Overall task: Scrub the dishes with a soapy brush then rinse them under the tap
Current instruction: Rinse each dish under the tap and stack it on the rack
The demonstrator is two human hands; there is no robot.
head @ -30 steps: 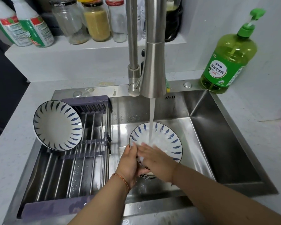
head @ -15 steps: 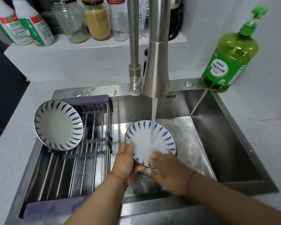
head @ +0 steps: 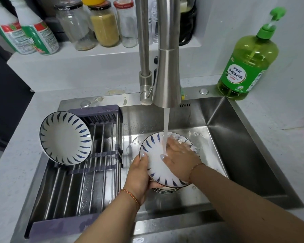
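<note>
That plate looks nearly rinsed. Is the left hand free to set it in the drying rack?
Probably yes: the left hand already grips the plate, and the rack lies beside it, with bare bars below the resting bowl.

Head view, close above sink

A grey countertop is carrying a green soap bottle, standing well right of the grip, beyond the sink.

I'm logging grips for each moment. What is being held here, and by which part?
The left hand grips the blue-patterned plate by its left rim, thumb on top. The right hand lies flat inside it under the water stream, rubbing rather than gripping.
</note>
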